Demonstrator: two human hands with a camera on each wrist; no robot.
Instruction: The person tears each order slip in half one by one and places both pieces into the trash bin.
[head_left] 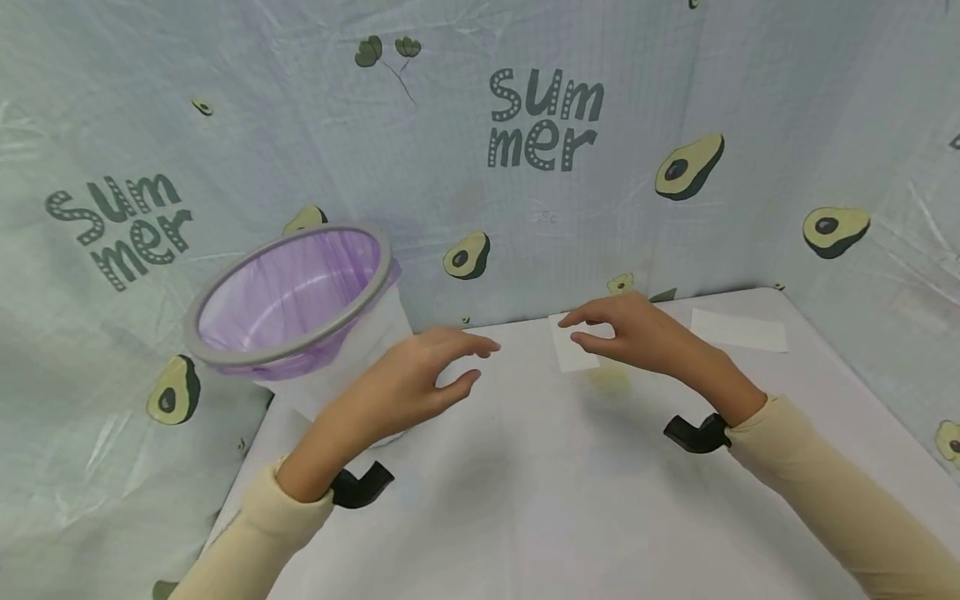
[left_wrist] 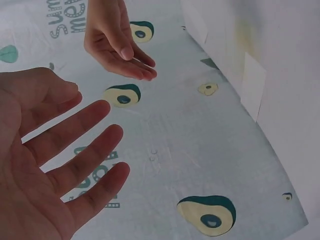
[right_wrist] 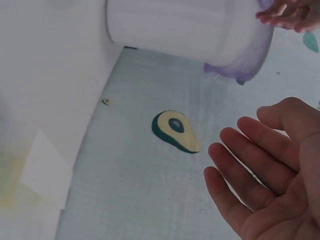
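Head view shows both hands raised over a white bench (head_left: 525, 500), neither holding anything. The left hand (head_left: 408, 383) hovers left of centre with its fingers loosely spread and the thumb apart from them; the left wrist view confirms the open palm (left_wrist: 45, 165) with straight, separated fingers. The right hand (head_left: 637, 333) hovers to the right and slightly farther away, fingers relaxed and pointing left, thumb and forefinger a little apart, pinching nothing; the right wrist view shows its palm (right_wrist: 270, 185) open as well.

A small white paper slip (head_left: 572, 350) lies flat on the bench directly below the right hand's fingertips, partly covered by them in the head view, and to the right of the left hand's fingertips. Whether the right fingers touch it cannot be told. A faint yellowish stain (head_left: 609, 379) marks the bench just near of the slip.

A second white slip (head_left: 738, 330) lies farther right, near the far bench edge. A white bin (head_left: 296, 308) with a grey rim and purple liner stands tilted at the far left, just beyond the left hand. An avocado-print cloth (head_left: 480, 150) forms the backdrop.
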